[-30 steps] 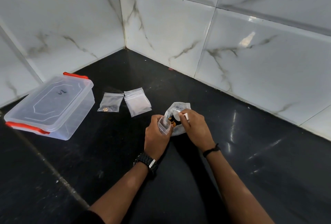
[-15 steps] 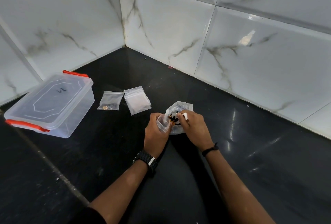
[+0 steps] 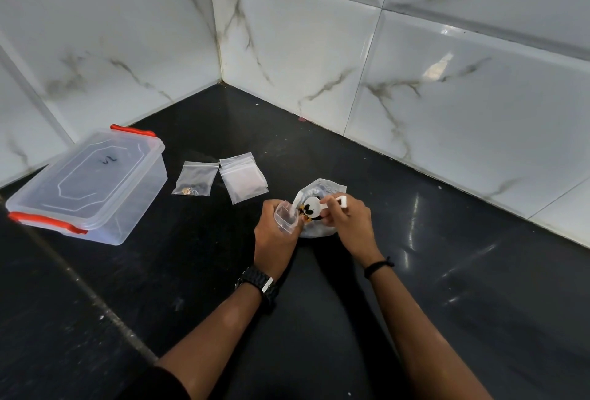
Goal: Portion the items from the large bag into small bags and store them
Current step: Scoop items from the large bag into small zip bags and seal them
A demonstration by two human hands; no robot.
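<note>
The large clear bag [image 3: 322, 228] lies on the black counter, its mouth facing up, with dark and orange bits inside. My right hand [image 3: 348, 224] pinches a white plastic scoop [image 3: 314, 206] whose bowl carries a few dark pieces just above the bag's mouth. My left hand [image 3: 274, 236] grips a small clear bag [image 3: 285, 216], holding its mouth open right beside the scoop. Two other small zip bags lie flat to the left: one with a few small pieces [image 3: 194, 179], and one that looks empty [image 3: 244, 177].
A clear plastic box [image 3: 86, 188] with a closed lid and red clips stands at the left. White marble-tiled walls [image 3: 415, 96] meet in a corner behind the black counter [image 3: 447, 272].
The scoop has come up out of the large bag with pieces on it and sits next to the small bag's mouth. Both hands stay in roughly the same place.
</note>
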